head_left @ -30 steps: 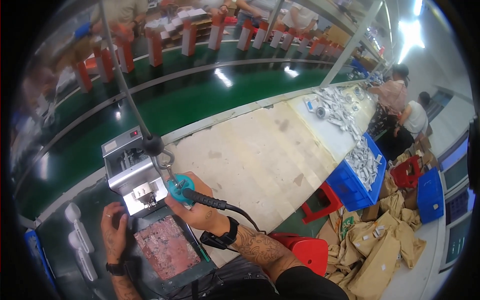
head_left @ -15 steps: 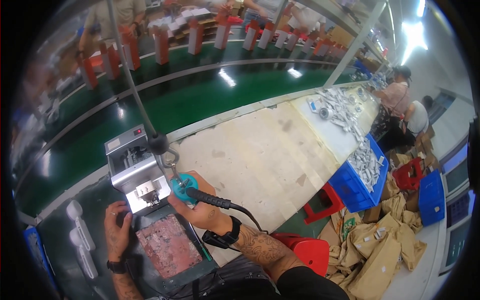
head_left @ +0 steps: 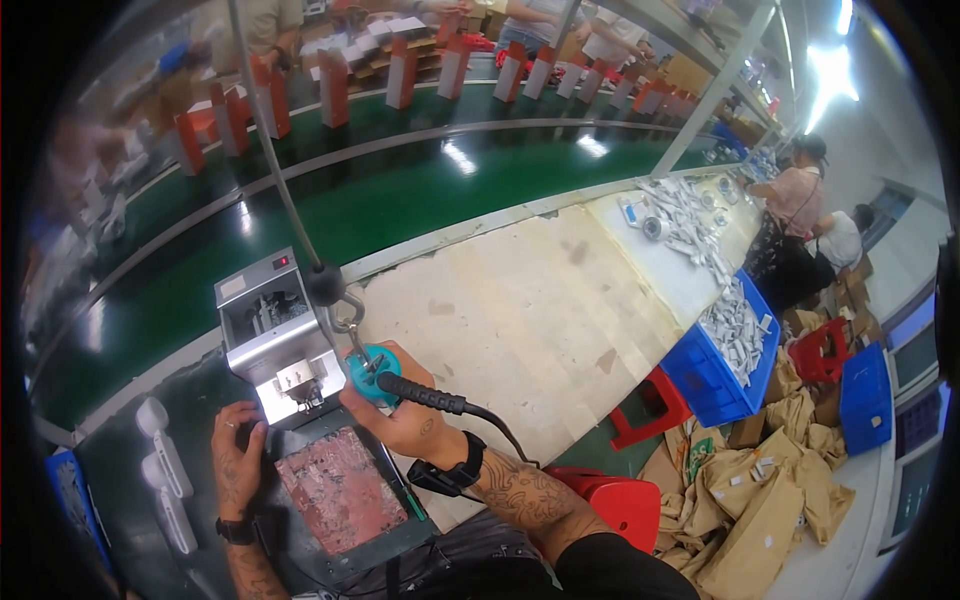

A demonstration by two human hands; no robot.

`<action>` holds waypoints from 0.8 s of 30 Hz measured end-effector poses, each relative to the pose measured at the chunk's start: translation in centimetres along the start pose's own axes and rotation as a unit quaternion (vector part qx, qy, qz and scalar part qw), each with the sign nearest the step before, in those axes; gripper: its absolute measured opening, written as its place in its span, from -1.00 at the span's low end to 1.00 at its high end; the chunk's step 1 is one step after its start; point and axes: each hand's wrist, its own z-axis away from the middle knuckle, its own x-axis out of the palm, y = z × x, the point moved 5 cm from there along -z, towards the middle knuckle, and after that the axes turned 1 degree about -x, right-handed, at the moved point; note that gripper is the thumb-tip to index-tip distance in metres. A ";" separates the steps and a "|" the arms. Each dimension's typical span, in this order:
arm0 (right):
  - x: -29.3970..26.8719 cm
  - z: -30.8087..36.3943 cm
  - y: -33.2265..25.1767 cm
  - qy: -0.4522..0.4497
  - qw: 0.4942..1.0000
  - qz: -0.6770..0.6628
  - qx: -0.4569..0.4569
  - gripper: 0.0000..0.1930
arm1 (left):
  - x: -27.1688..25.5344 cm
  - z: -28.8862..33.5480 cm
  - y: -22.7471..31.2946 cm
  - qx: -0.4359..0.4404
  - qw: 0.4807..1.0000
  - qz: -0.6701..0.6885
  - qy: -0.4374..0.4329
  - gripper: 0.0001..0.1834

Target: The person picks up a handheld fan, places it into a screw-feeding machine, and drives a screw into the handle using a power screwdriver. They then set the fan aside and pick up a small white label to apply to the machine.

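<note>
Right hand [head_left: 402, 425]: grip clamped around the teal tool [head_left: 374, 378], which hangs from a metal hook [head_left: 350, 312] just to the right of the silver machine [head_left: 262, 340]. Tool tip hidden; cannot tell whether it touches the machine. Left hand [head_left: 236, 455]: fingers curled, beside the machine's lower left corner; cannot tell whether this grip is apart, together or on something small.

Risks, as judged:
- Tip could meet the machine's front off-line, since hand and tool block the view of it.
- Left fingers could be knocked if the tool swings left; they sit close by.
- Black cord [head_left: 505, 432] passes over the right wrist; a pull could tilt the tool or snag on the wrist strap [head_left: 462, 463].
- If the right grip slackens, the tool could swing on its hook into the machine.
- Green stick [head_left: 414, 504] beside the red mat [head_left: 342, 490] could roll if the forearm brushes it.
</note>
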 end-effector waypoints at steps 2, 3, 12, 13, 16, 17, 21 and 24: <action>0.0 0.0 0.0 0.001 1.000 -0.001 0.002 -0.67 | 0.0 0.0 0.1 -0.003 1.000 0.007 -0.001 -0.85; 0.0 0.0 0.1 -0.001 1.000 0.001 -0.002 -0.67 | 0.0 0.0 0.2 -0.004 1.000 0.005 -0.001 -0.85; 0.1 0.0 0.1 -0.002 1.000 -0.005 0.000 -0.66 | 0.0 0.0 0.2 0.002 1.000 0.007 -0.005 -0.87; 0.1 0.0 0.1 -0.001 1.000 -0.003 -0.006 -0.66 | 0.0 0.0 0.1 -0.002 1.000 0.013 -0.007 -0.87; 0.0 0.0 0.0 -0.002 1.000 -0.001 -0.010 -0.66 | 0.0 -0.1 0.1 0.004 1.000 0.000 -0.003 -0.87; 0.1 0.0 0.0 -0.002 1.000 0.000 -0.009 -0.66 | 0.1 -0.1 0.1 0.004 1.000 0.001 -0.003 -0.87; 0.0 0.1 0.2 -0.013 1.000 0.003 0.001 -0.61 | 0.0 -0.1 0.1 0.000 1.000 0.006 -0.004 -0.87; 0.0 0.2 0.4 -0.026 1.000 0.014 0.003 -0.56 | 0.0 -0.1 0.2 0.000 1.000 0.007 -0.004 -0.88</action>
